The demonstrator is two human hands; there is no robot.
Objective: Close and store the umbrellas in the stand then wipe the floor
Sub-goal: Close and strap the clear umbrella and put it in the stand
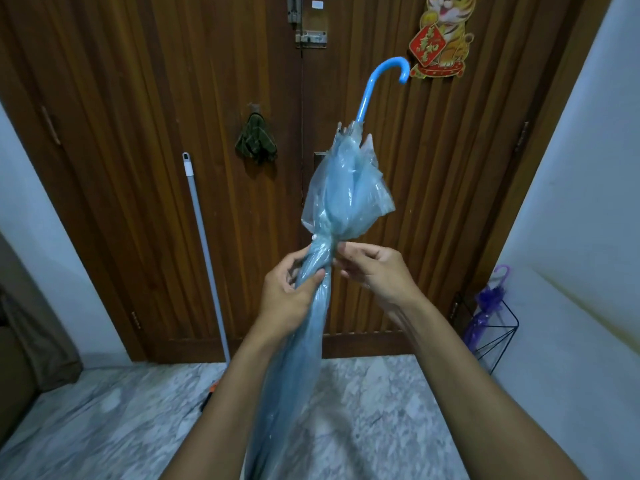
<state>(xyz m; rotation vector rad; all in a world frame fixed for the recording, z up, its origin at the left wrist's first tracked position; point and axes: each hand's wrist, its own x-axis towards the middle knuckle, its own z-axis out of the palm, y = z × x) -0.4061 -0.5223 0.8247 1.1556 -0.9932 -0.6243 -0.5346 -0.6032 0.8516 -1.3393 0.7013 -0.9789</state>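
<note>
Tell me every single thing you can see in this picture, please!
blue umbrella: one, see-through light blue with a bright blue hooked handle, folded, held handle-up in the middle
purple umbrella: one, purple, standing in the stand at the right
umbrella stand: one, black wire, on the floor by the right wall
mop pole: one, grey and white, leaning on the door at the left
cloth: one, dark green, hanging on the door
tiger decoration: one, yellow and red, top right of the door
door: one, brown wood, with a metal bolt
floor: grey-white marble
left hand: one, gripping the umbrella's canopy
right hand: one, fingers at the canopy's waist
</note>
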